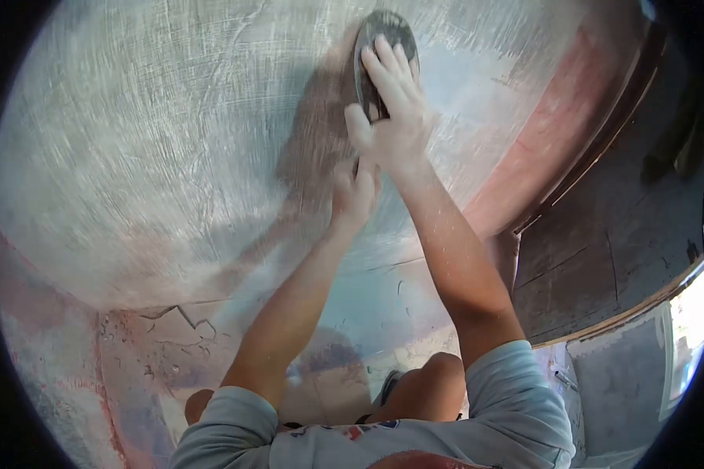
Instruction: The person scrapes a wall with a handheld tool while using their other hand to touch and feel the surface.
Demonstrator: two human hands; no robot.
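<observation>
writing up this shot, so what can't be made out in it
In the head view:
1. Underside of the oval tool: hidden by the tool, turned toward the pale surface.
2. What, if anything, the left hand holds: obscured by its own curled fingers.
3. Shoe: partly hidden by the leg.
4. Dark shape, upper right: too dim to identify.
5. Bright patch, right: washed out by glare.

Mottled pink wall (47,344) lower left, dark surface (579,250) right, grey wall (618,375), bright opening (691,324) (a window, perhaps)
</observation>
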